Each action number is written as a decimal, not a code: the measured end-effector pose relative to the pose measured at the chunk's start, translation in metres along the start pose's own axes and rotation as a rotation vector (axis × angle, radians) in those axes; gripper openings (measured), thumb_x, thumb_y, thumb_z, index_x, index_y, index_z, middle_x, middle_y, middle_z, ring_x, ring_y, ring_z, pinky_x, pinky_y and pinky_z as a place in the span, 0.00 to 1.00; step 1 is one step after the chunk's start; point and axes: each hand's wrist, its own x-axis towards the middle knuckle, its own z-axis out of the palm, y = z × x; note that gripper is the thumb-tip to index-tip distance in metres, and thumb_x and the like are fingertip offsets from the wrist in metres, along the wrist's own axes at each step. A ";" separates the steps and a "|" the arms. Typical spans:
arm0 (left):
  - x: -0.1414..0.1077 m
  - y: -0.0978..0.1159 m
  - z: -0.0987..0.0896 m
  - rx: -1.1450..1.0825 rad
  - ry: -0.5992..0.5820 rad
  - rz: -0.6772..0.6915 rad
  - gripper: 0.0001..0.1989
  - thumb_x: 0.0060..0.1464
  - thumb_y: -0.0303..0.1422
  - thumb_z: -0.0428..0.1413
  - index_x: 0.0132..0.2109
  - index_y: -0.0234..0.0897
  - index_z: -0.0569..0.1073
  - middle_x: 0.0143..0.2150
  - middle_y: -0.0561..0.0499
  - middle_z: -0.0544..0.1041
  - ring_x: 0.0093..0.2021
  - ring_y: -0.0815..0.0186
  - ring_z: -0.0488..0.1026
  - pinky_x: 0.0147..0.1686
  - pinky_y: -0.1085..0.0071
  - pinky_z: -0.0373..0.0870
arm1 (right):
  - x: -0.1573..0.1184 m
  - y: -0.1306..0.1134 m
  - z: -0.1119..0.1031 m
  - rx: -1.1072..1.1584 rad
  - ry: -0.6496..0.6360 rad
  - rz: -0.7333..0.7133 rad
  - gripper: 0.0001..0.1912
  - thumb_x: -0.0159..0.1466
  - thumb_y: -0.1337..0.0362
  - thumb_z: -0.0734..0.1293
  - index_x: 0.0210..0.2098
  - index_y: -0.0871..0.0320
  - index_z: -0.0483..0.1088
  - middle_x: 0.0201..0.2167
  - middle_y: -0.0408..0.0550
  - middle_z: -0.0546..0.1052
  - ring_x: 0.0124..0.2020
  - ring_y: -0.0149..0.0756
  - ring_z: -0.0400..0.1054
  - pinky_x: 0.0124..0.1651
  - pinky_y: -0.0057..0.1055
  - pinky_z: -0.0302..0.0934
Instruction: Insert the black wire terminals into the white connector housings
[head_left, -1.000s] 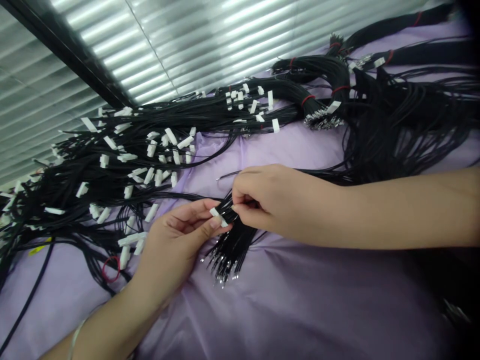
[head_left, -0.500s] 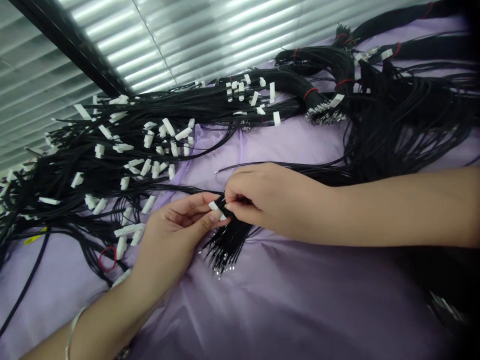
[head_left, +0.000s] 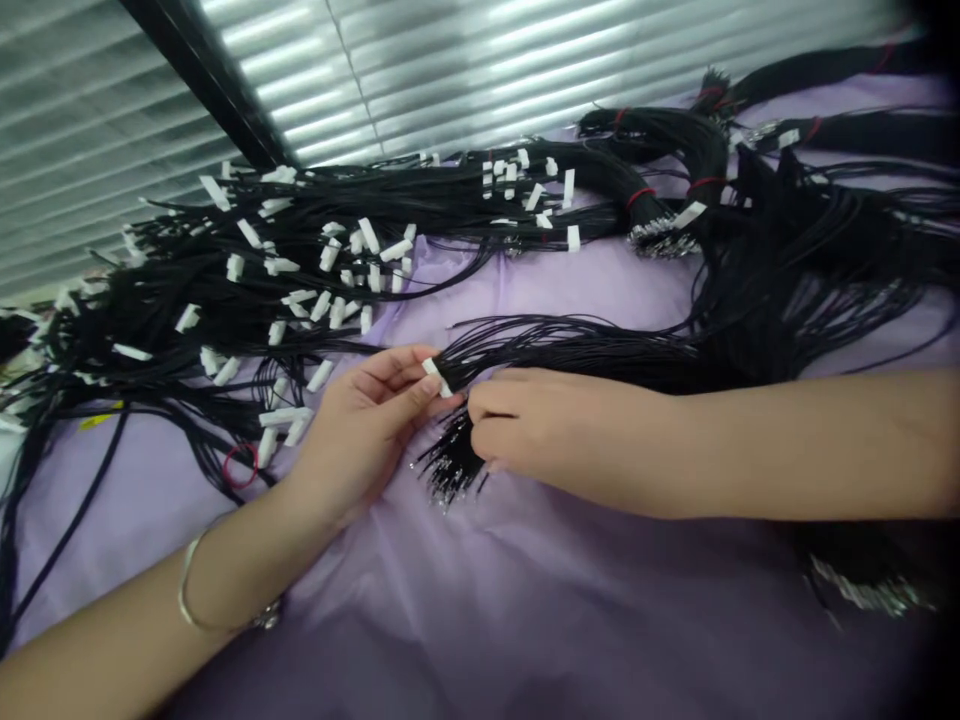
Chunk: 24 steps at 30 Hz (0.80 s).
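Note:
My left hand [head_left: 382,410] pinches a small white connector housing [head_left: 435,377] between thumb and fingers. Several thin black wires run from the housing toward the right. Just right of it, my right hand [head_left: 525,415] is closed at a bunch of loose black wires [head_left: 457,450] with silver metal terminals on their tips. Its fingertips are on these wires; how many they grip is hidden. The bunch lies on the purple cloth [head_left: 420,580] below both hands.
Black cables with white connectors [head_left: 337,310] are heaped at the left and back. Bundles tied with red bands [head_left: 641,195] lie at the back right. A red ring [head_left: 240,466] lies left of my left forearm. Slatted blinds [head_left: 465,70] stand behind. More terminal tips [head_left: 870,590] show at lower right.
My right hand has moved from the connector down to the loose wire ends. The left hand still holds the connector, now apart from the right fingers. The camera view has shifted slightly.

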 end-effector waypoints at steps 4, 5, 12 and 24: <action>0.000 -0.001 -0.001 -0.034 -0.044 0.002 0.09 0.44 0.21 0.64 0.36 0.32 0.78 0.28 0.53 0.77 0.28 0.72 0.74 0.33 0.79 0.76 | -0.001 0.004 0.003 -0.054 -0.040 0.020 0.08 0.60 0.76 0.61 0.30 0.61 0.68 0.32 0.49 0.71 0.38 0.39 0.64 0.42 0.37 0.61; 0.000 -0.001 -0.002 -0.036 -0.053 0.005 0.09 0.44 0.21 0.64 0.36 0.32 0.78 0.29 0.52 0.77 0.29 0.72 0.75 0.34 0.78 0.77 | -0.001 0.006 0.001 -0.052 -0.051 0.034 0.08 0.60 0.77 0.61 0.30 0.61 0.68 0.33 0.50 0.72 0.38 0.40 0.64 0.41 0.38 0.61; 0.001 -0.001 -0.003 -0.035 -0.078 -0.004 0.09 0.46 0.20 0.63 0.37 0.32 0.78 0.31 0.51 0.78 0.31 0.71 0.76 0.35 0.77 0.77 | -0.001 0.012 -0.005 0.051 -0.011 0.069 0.03 0.61 0.73 0.63 0.32 0.62 0.69 0.34 0.50 0.72 0.37 0.38 0.64 0.39 0.35 0.58; -0.001 0.000 0.000 -0.004 -0.028 -0.002 0.09 0.43 0.21 0.64 0.35 0.33 0.79 0.28 0.53 0.77 0.30 0.72 0.75 0.36 0.76 0.77 | -0.001 0.012 -0.009 0.042 -0.187 0.052 0.03 0.59 0.75 0.65 0.31 0.63 0.70 0.34 0.50 0.71 0.37 0.38 0.62 0.43 0.37 0.59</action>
